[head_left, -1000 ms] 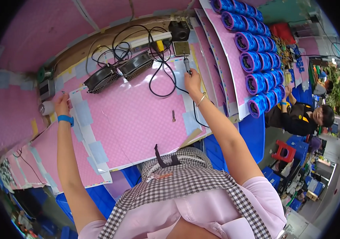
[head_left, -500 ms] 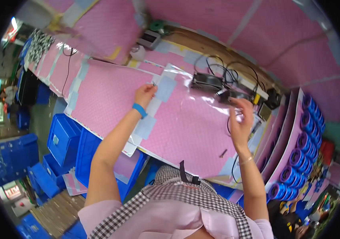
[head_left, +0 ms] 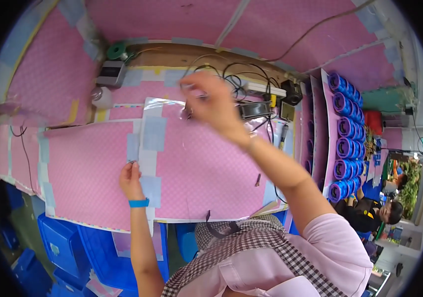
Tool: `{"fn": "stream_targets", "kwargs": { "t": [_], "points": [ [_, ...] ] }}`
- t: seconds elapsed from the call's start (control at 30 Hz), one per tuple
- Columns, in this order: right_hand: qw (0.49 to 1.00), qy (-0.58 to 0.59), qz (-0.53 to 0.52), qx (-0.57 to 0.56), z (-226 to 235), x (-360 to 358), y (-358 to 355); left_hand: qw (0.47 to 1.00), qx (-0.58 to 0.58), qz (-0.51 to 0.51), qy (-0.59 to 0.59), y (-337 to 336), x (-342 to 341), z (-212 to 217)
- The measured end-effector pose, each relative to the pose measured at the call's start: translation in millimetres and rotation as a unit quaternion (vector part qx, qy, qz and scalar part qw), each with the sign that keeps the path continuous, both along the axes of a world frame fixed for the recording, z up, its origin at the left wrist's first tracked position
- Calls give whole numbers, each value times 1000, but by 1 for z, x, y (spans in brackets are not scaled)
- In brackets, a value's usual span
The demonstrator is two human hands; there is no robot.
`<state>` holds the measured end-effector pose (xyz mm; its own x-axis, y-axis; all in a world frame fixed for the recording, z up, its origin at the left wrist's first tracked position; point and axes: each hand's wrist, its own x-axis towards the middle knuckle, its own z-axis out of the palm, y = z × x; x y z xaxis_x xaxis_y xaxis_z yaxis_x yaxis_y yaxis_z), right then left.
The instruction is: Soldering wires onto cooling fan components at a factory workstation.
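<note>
My left hand (head_left: 131,182), with a blue band at the wrist, is closed in a pinch above the left part of the pink-covered table (head_left: 92,173). A tiny dark piece shows at its fingertips, too small to name. My right hand (head_left: 214,106) is raised over the far middle of the table, smeared by motion, its fingers curved. Whether it holds anything I cannot tell. To its right is a black square fan (head_left: 254,110); a dark object partly behind the hand is mostly hidden.
Black cables (head_left: 231,74) and a white power strip (head_left: 266,89) lie at the back. A small dark screw-like piece (head_left: 257,180) and a pen-like tool (head_left: 284,136) lie at the right. Blue ring-shaped spools (head_left: 346,131) fill a shelf. A grey box (head_left: 111,74) stands far left; blue bins (head_left: 65,242) are below.
The view has turned, shifting the table leftward and upright. My right hand has swung left across the fans to the far middle. My left hand keeps its pinch and sits nearer the table's front.
</note>
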<state>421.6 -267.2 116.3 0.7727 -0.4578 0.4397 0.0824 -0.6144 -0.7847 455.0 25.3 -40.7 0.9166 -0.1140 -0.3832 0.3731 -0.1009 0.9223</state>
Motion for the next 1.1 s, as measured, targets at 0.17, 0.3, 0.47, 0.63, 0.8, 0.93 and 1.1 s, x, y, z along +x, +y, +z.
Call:
{"fn": "stream_targets", "kwargs": {
  "t": [0.17, 0.3, 0.47, 0.63, 0.8, 0.93, 1.1],
  "points": [
    [917, 325, -76, -220, -15, -84, -173, 995, 14, -71, -73, -18, 15, 13],
    [832, 456, 66, -311, -65, -93, -225, 992, 19, -101, -74, -29, 17, 17],
    [751, 514, 90, -404, -80, -88, -239, 990, 38, -113, -73, -30, 8, 10],
    [752, 486, 90, -436, -89, -81, -238, 989, 71, -111, -68, -18, 5, 6],
    [782, 470, 87, -400, -94, -94, -245, 977, 76, -138, -140, -40, 11, -3],
    [785, 410, 117, -449, -95, -96, -238, 974, 59, -139, -167, -80, 43, 6],
    [794, 399, 123, -443, -97, -94, -241, 962, 127, -130, -205, -130, 86, 6]
  ]
}}
